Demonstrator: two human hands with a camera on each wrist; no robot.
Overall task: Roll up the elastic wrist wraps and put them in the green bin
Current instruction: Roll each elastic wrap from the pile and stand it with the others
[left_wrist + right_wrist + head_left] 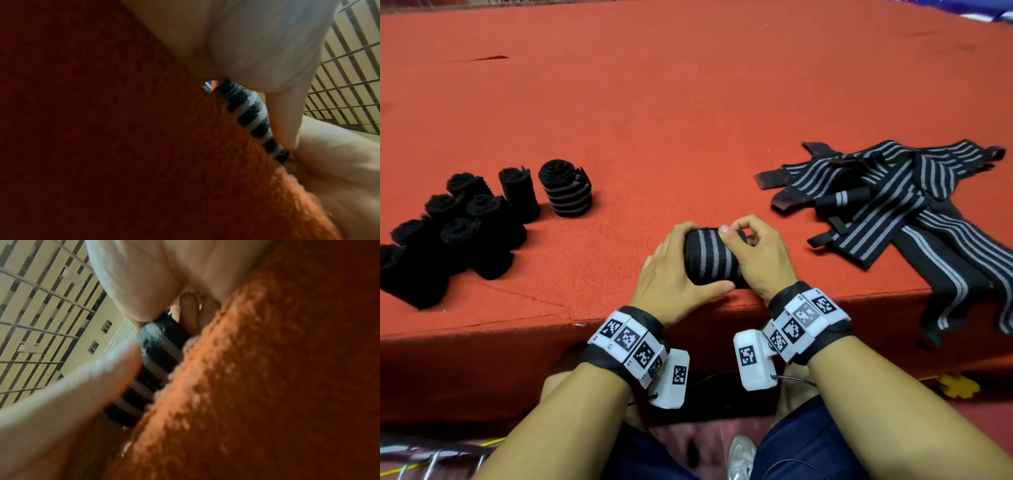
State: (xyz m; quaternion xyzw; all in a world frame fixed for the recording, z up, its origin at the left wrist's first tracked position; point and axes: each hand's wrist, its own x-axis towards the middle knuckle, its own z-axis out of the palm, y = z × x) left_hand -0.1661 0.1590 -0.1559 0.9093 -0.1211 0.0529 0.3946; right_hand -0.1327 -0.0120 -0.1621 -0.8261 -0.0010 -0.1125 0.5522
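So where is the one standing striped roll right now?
Head view, left side: the striped roll stands on the red table, right of the black rolls.

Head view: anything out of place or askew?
One loose wrap from the unrolled pile hangs over the table's front edge. No green bin is in view. Both hands, left and right, grip a striped roll.

A black, grey-striped wrist wrap [710, 255], seemingly fully rolled, lies on its side near the table's front edge.
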